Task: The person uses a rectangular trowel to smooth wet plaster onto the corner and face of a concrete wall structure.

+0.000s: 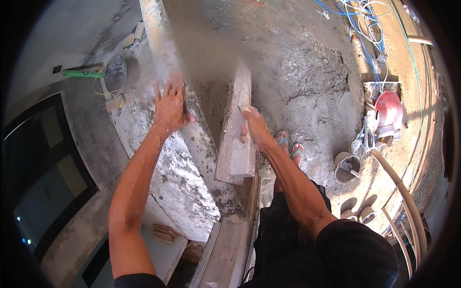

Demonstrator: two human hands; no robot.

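Observation:
My right hand (256, 128) is closed round the raised grip of a long, mortar-coated wooden float (228, 156). The float points away from me and lies along a strip of wet grey mortar (211, 103), just right of a pale concrete ledge (199, 127). Its far end fades into a blurred patch of the picture. On the ledge's left side my left hand (170, 106) rests with fingers spread and thumb out, holding nothing. Dried splashes of mortar mark the ledge and the sloping face below it.
Rough grey mortar floor (317, 81) spreads to the right of my sandalled feet (297, 151). A dark bucket (346, 167), a red basin (389, 111) and tangled cables (367, 19) lie further right. Bent poles (401, 187) stand at the lower right. A round pan (115, 73) and green level (81, 74) are at left.

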